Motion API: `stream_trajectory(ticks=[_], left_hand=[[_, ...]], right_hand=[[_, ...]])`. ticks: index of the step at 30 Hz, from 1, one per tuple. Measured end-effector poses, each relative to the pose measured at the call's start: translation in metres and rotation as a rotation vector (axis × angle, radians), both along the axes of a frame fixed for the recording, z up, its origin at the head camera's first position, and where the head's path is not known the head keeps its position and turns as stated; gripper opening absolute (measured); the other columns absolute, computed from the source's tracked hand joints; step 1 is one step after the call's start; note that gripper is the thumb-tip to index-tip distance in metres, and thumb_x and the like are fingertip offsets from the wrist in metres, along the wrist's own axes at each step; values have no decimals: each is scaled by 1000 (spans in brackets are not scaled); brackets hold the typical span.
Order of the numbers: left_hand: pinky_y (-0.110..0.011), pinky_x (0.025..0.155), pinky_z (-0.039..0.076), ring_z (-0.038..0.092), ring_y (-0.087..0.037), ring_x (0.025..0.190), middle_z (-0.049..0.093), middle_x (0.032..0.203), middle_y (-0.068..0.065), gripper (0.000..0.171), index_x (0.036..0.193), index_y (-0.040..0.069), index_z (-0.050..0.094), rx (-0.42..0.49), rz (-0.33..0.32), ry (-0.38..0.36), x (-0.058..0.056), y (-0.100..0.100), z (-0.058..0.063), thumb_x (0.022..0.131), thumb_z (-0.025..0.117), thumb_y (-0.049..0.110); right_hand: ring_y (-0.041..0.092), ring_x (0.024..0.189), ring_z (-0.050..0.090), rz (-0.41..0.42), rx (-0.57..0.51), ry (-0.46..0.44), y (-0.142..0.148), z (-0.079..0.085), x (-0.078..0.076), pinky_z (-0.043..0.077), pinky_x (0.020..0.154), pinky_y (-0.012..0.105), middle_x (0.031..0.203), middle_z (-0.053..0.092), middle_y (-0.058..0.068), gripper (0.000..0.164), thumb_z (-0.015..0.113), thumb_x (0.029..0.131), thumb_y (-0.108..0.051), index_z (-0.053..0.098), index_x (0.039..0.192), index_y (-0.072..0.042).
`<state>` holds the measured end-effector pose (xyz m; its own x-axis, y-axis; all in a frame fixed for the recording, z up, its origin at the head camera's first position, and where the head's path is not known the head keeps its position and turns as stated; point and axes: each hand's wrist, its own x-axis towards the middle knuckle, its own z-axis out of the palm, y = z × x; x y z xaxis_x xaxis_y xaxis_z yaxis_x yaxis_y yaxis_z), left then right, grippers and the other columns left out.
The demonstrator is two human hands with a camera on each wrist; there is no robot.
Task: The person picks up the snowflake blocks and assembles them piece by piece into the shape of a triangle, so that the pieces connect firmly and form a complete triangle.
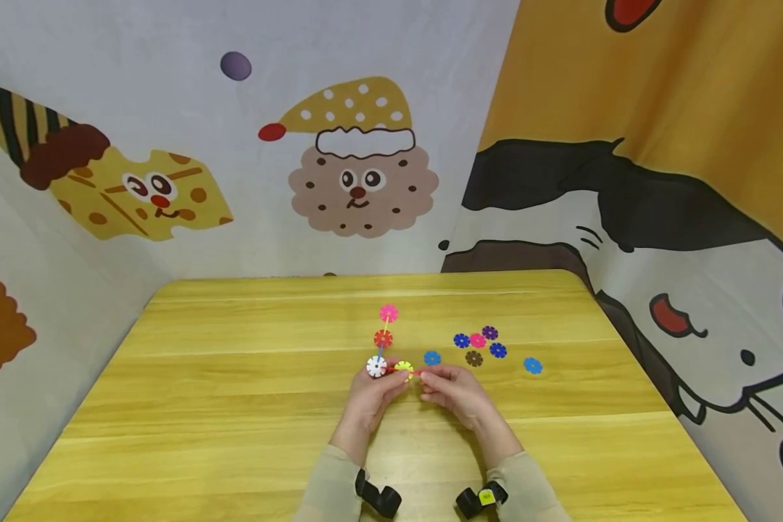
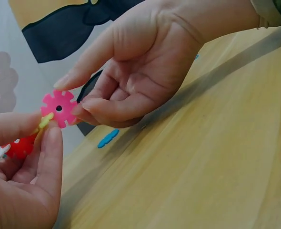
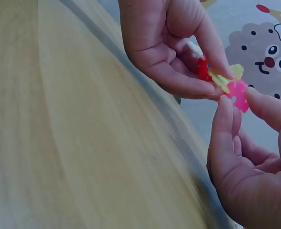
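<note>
My left hand (image 1: pixel 369 399) pinches a yellow notched disc (image 1: pixel 404 367) between thumb and finger. My right hand (image 1: pixel 458 395) holds a pink notched disc (image 2: pixel 59 109) by its rim, thumb and fingertips on opposite edges. This pink disc meets the yellow one between the hands, edge-on in the head view. The yellow disc belongs to a chain that bends at a white disc (image 1: pixel 376 367). From there it runs away past a red disc (image 1: pixel 383 338) to another pink disc (image 1: pixel 388 313), with edge-on discs as links. Fingers partly cover the joint.
Loose notched discs lie right of the hands: a light blue disc (image 1: pixel 432 358) nearest, then a brown disc (image 1: pixel 473 358), a dark blue disc (image 1: pixel 462 341) and several others. Another light blue disc (image 1: pixel 533 365) is farther right. The wooden table (image 1: pixel 202 406) meets a cartoon-printed cloth behind.
</note>
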<state>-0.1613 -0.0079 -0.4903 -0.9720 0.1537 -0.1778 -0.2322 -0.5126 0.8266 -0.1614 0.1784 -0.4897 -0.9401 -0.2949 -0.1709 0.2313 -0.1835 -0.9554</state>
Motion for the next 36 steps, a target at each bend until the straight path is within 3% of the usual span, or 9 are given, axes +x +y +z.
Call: stream_trajectory(ticks=[7, 11, 18, 27, 36], left_hand=[[-28, 78, 58, 66, -16, 84, 63, 98, -10, 33, 114, -13, 55, 2, 19, -28, 0, -6, 1, 84, 67, -13], [-28, 78, 58, 67, -16, 82, 63, 97, -11, 29, 112, -12, 56, 25, 17, -35, 1, -9, 2, 85, 64, -15], [-27, 76, 58, 68, -15, 76, 64, 92, -9, 24, 105, -6, 59, 36, 34, -51, 0, -11, 1, 84, 65, -16], [-27, 76, 58, 67, -14, 76, 64, 93, -9, 23, 104, -5, 60, 29, 35, -72, -1, -11, 1, 84, 65, -15], [-27, 76, 58, 67, -13, 77, 64, 94, -9, 25, 107, -6, 58, 3, 18, -67, -1, -12, 0, 85, 67, -12]], right_hand=[[16, 89, 62, -110, 367, 259, 17, -3, 3, 55, 80, 27, 104, 66, 16, 36, 71, 91, -7, 61, 121, 9], [17, 92, 62, -167, 459, 358, 36, -4, 4, 51, 82, 25, 105, 67, 18, 32, 72, 90, -5, 64, 119, 8], [21, 96, 62, -250, 625, 334, 61, -2, 7, 51, 83, 25, 110, 66, 13, 34, 77, 87, -10, 68, 118, -1], [29, 105, 60, -200, 858, 498, 69, -8, 6, 50, 92, 44, 118, 63, 12, 40, 83, 81, -12, 71, 118, -5], [32, 107, 57, -199, 940, 526, 67, -12, 5, 47, 92, 49, 116, 62, 11, 43, 84, 79, -15, 71, 119, -6]])
